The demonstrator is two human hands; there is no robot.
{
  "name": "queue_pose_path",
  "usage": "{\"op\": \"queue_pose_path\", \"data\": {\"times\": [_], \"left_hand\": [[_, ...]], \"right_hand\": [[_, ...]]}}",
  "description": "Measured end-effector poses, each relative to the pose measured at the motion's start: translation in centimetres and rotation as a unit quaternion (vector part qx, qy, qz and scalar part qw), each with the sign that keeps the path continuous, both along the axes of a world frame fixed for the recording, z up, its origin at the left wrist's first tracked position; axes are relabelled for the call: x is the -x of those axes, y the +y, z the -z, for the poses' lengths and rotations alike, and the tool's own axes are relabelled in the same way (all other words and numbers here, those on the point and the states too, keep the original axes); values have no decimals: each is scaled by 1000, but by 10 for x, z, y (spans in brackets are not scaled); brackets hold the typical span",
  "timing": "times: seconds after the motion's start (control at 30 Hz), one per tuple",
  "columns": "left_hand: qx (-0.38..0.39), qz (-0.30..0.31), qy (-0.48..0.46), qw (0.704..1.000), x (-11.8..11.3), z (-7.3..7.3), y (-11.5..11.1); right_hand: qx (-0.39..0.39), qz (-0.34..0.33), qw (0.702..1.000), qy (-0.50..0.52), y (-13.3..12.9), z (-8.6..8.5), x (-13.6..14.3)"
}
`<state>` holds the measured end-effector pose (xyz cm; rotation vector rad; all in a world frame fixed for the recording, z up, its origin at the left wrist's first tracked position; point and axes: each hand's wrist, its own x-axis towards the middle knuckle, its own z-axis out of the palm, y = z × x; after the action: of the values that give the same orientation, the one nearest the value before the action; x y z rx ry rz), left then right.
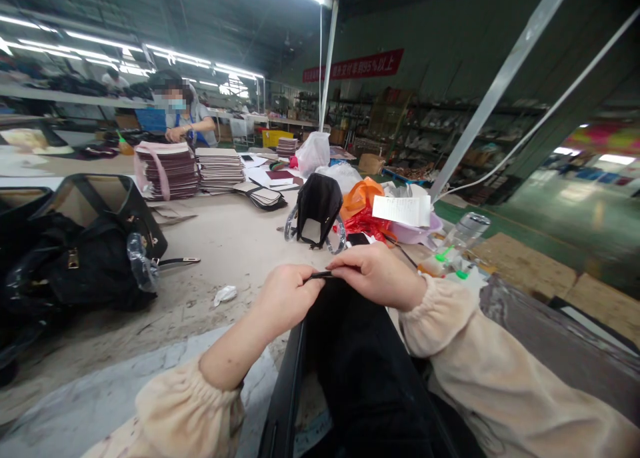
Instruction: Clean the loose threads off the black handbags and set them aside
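A large black handbag [360, 365] stands close in front of me, partly cut off by the bottom of the view. My left hand [290, 295] pinches its top edge between thumb and fingers. Just to the right, my right hand [380, 275] grips the same edge, fingers pressed together. Between the two hands a short stretch of the dark rim [321, 275] shows. Beyond them stands a small black bag [320, 205] with plastic-wrapped handles. What the lower bag rests on is hidden.
More black handbags [100, 245] lie at the left of the table [235, 245]. Stacked maroon pieces [167, 171] and a pale stack [220, 170] stand farther back. A co-worker [185, 115] is behind them. Right are an orange plastic bag [361, 198], a jar [467, 231] and a metal post [500, 85].
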<state>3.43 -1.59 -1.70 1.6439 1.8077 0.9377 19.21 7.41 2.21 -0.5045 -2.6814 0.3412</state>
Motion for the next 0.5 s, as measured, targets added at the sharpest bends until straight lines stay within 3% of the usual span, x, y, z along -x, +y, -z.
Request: {"op": "queue_pose_path", "data": {"times": [0.17, 0.27, 0.37, 0.5], "left_hand": [[9, -10, -13, 1000, -1, 0, 0], [18, -18, -10, 1000, -2, 0, 0], [19, -14, -2, 1000, -2, 0, 0], [4, -16, 11, 1000, -4, 0, 0]], "right_hand": [[140, -7, 988, 57, 6, 4, -15], [230, 29, 968, 98, 10, 11, -22], [163, 58, 980, 103, 8, 11, -21], [25, 8, 997, 67, -2, 6, -9]]}}
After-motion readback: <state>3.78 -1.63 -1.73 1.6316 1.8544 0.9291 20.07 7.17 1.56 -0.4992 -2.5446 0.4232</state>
